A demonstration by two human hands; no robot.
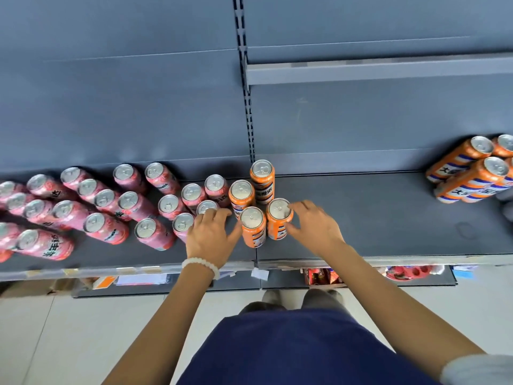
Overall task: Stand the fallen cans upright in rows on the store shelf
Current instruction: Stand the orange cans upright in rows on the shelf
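Observation:
Several orange cans stand upright in the middle of the dark shelf [374, 218]. My right hand [311, 226] curls its fingers round the front right orange can [279, 218]. My left hand [211, 234], with a white bead bracelet, touches the front left orange can [252, 226] with its thumb while its fingers lie over a pink can [206, 207]. Behind these stand two more orange cans [241, 194] [262, 180]. Many pink cans [105, 226] stand upright in loose rows to the left. Another group of orange cans [472, 173] stands at the far right.
The shelf's front edge [138, 270] carries price labels. A slotted upright post [245, 79] divides the back panel, and a higher shelf [388, 69] juts out at upper right. Lower shelves with packaged goods [322, 275] show below. Bare shelf lies between the two orange groups.

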